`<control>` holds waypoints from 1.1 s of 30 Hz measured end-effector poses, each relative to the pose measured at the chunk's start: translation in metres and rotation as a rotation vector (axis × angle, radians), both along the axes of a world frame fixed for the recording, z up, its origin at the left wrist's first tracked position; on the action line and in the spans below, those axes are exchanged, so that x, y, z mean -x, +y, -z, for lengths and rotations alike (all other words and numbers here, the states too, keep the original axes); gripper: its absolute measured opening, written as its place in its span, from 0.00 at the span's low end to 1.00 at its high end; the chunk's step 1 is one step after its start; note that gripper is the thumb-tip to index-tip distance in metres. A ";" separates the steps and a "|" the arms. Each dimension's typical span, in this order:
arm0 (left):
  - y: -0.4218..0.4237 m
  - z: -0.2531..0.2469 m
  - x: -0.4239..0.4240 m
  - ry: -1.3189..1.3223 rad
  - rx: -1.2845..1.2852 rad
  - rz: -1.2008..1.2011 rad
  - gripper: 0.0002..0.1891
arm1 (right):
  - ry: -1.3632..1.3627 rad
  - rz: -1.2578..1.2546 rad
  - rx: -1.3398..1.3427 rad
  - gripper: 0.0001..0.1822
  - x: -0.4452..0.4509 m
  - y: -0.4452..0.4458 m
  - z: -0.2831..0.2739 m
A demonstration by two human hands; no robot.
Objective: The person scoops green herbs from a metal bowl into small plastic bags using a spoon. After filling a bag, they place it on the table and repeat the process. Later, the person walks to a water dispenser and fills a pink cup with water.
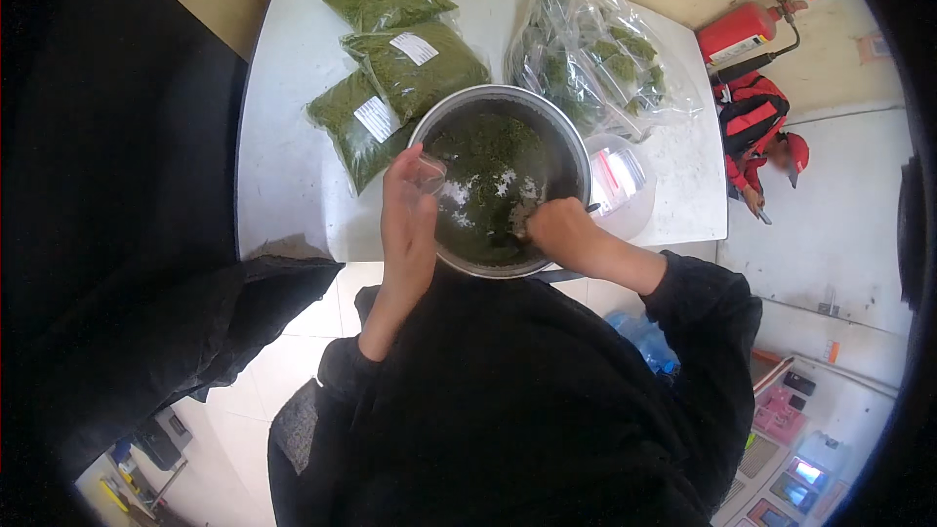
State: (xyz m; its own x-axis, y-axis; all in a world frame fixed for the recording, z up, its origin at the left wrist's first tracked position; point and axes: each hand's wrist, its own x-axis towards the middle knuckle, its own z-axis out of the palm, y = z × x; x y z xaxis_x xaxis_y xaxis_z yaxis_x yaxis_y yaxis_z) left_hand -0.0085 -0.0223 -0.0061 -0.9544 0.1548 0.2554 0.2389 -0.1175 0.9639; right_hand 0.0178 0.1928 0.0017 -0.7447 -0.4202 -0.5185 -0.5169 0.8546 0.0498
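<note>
A wide metal pot [583, 154] stands at the table's front edge, with dried green crushed leaves [494, 135] inside and pale bottom showing in patches. My left hand [410, 227] is at the pot's left rim, holding a small clear plastic bag [430, 176] between thumb and fingers. Inside the pot's lower right, my right hand [562, 230] is closed around a utensil, probably a spoon. Its dark handle end [594, 208] pokes out beside the hand; the working end is mostly hidden.
Several large bags of green leaves [432, 77] lie left of the pot on the white table [285, 124]. Behind right sits a big clear bag [593, 51] of small filled packets. A round lid [644, 212] bears small zip bags [618, 176]. A person [754, 132] is at right.
</note>
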 end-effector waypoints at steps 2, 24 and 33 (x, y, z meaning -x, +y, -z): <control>0.001 -0.001 -0.001 -0.006 0.015 0.005 0.25 | -0.105 0.070 0.253 0.07 0.005 0.004 0.000; -0.002 -0.012 0.000 -0.011 0.082 -0.108 0.35 | 0.057 0.309 0.847 0.10 0.021 0.033 -0.024; 0.008 -0.001 0.005 0.058 0.333 -0.089 0.43 | 0.409 0.586 0.940 0.06 0.003 0.026 -0.076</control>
